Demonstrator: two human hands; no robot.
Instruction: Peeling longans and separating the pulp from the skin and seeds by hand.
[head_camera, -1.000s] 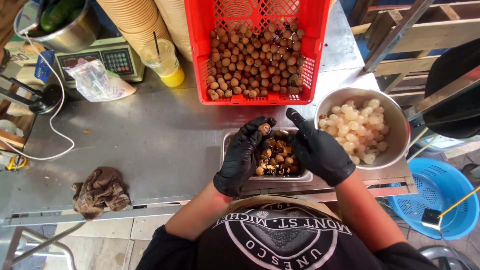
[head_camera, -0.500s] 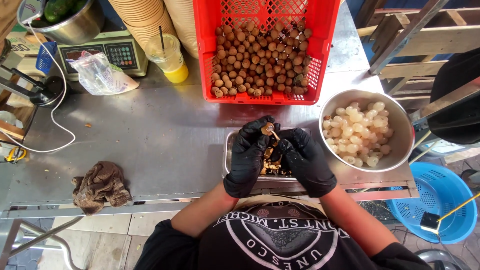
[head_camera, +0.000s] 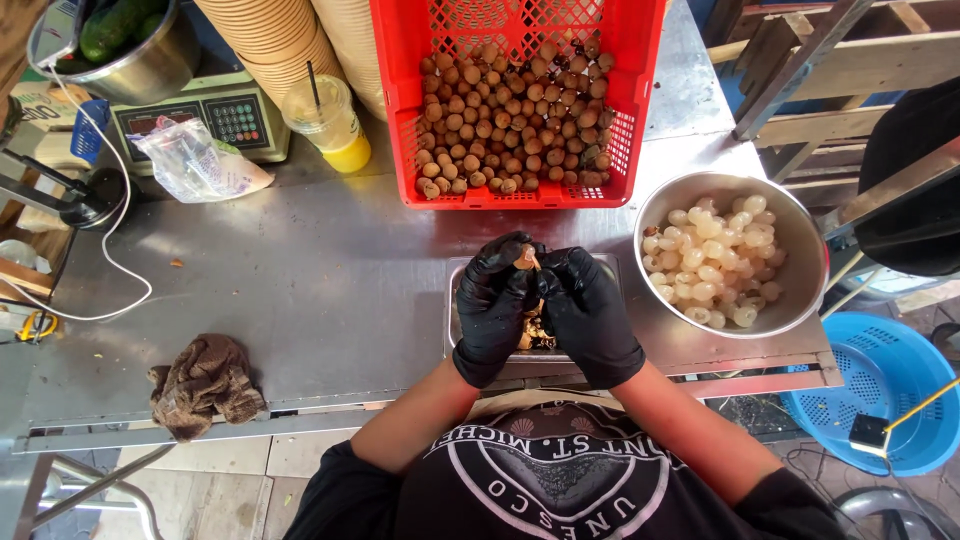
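Fingertips of the black-gloved left hand (head_camera: 492, 300) and black-gloved right hand (head_camera: 588, 308) are pinched shut on a small round brown-shelled fruit (head_camera: 525, 259), held above the rectangular steel tray (head_camera: 453, 310), judged light, brittle-skinned, slippery inside, best pinched at its sides.

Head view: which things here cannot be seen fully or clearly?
- Fruit: mostly covered by the left hand and right hand; its state and each grip are unclear.
- Tray: contents mostly hidden under both hands.
- Crate: far side cut off by the top edge.
- Pot: cut off by the top edge.
- Scale: screen too small to read.
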